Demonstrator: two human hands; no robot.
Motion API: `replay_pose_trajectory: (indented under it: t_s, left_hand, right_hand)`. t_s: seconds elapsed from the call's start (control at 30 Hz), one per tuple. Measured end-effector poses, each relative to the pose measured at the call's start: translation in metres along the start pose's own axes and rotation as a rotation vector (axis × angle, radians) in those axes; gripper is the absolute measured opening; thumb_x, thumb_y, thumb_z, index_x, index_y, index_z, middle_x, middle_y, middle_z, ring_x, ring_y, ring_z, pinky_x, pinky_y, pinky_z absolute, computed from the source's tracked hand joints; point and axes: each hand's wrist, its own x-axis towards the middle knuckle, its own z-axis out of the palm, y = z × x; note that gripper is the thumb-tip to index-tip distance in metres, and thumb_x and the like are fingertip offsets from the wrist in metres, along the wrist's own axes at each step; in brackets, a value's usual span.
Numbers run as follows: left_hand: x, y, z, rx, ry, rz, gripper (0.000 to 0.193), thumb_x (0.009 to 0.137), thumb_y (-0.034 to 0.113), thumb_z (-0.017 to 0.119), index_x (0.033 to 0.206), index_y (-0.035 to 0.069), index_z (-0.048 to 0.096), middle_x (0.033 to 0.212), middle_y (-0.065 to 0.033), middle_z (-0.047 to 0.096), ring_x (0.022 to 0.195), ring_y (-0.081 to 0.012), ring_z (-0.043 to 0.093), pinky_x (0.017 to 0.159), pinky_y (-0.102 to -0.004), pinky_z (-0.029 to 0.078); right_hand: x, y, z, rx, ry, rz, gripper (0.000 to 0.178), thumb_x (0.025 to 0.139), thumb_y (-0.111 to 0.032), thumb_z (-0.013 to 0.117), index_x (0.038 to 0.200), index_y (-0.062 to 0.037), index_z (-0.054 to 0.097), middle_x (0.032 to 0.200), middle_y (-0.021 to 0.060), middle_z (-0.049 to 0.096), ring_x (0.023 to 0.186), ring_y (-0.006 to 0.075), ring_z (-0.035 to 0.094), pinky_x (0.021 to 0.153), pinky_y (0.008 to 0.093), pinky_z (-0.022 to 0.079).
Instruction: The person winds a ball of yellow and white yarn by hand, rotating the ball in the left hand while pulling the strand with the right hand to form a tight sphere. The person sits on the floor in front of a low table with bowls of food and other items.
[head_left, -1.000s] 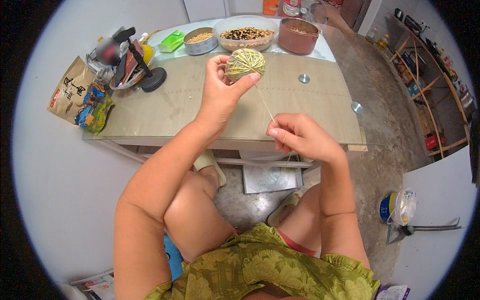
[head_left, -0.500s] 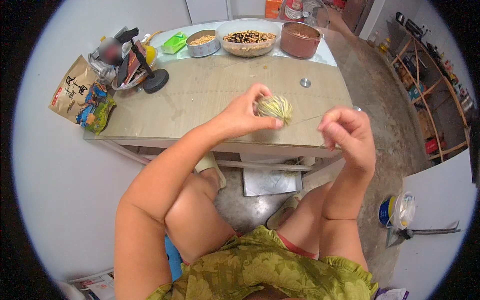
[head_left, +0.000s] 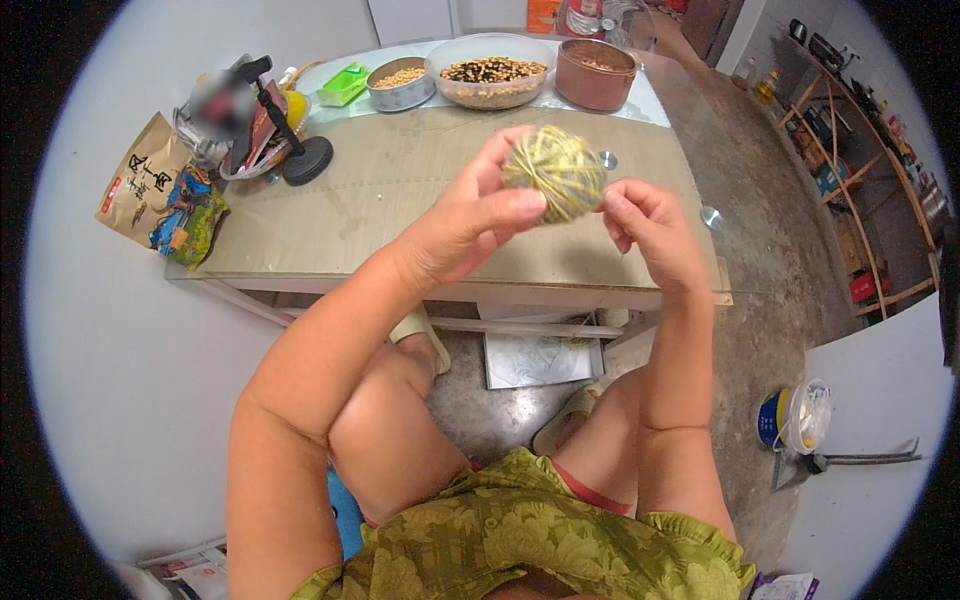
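Note:
A ball of yellow-green and grey yarn point(head_left: 556, 174) is held up above the table by my left hand point(head_left: 485, 208). The thumb lies along its near side, with the other fingers behind it. My right hand point(head_left: 650, 225) is just to the right of the ball, thumb and forefinger pinched together close to its edge. The strand in that pinch is too thin to make out clearly now; half a second ago it showed as a thread running from the ball to these fingers.
Along the table's point(head_left: 380, 220) far side stand a green tray point(head_left: 344, 84), a tin of kernels point(head_left: 401, 88), a clear bowl point(head_left: 490, 95) and a reddish-brown pot point(head_left: 596, 80). A black stand point(head_left: 305, 160) and a brown bag point(head_left: 150, 185) are at left. A bucket point(head_left: 808, 415) sits at right.
The ball has turned and risen a little in my left hand. My right hand has moved left and slightly up, from well apart to right beside the ball.

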Motion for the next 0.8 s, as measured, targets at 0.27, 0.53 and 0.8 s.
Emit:
replay_pose_trajectory:
  t_s: [0.27, 0.53, 0.8]
  left_hand:
    - [0.008, -0.003, -0.011, 0.069, 0.327, 0.305, 0.064, 0.079, 0.015, 0.071, 0.127, 0.007, 0.03, 0.119, -0.0094, 0.05, 0.11, -0.0173, 0.05, 0.097, -0.0341, 0.041]
    - [0.009, 0.0, -0.027, 0.435, 0.668, 0.367, 0.064, 0.079, 0.01, 0.071, 0.125, 0.003, 0.028, 0.116, -0.012, 0.05, 0.106, -0.0173, 0.052, 0.091, -0.03, 0.044]
    - [0.01, -0.015, -0.051, 1.108, 0.539, 0.276, 0.059, 0.07, 0.011, 0.077, 0.116, 0.007, 0.041, 0.106, -0.0067, 0.051, 0.096, -0.0144, 0.055, 0.083, -0.0293, 0.048]
  right_hand:
    - [0.005, 0.014, 0.02, -0.116, -0.216, 0.209, 0.025, 0.095, -0.025, 0.051, 0.089, -0.0036, 0.062, 0.066, -0.0015, 0.057, 0.056, 0.0063, 0.054, 0.051, 0.021, 0.046]
    - [-0.014, -0.008, 0.044, -0.406, -0.428, 0.026, 0.024, 0.091, -0.021, 0.052, 0.082, 0.0005, 0.057, 0.061, 0.0086, 0.057, 0.053, 0.0166, 0.058, 0.053, 0.0317, 0.047]
    - [-0.047, -0.049, 0.026, -0.465, -0.255, -0.121, 0.017, 0.087, -0.017, 0.059, 0.08, -0.0009, 0.059, 0.062, 0.0075, 0.056, 0.055, 0.0147, 0.053, 0.052, 0.0306, 0.043]
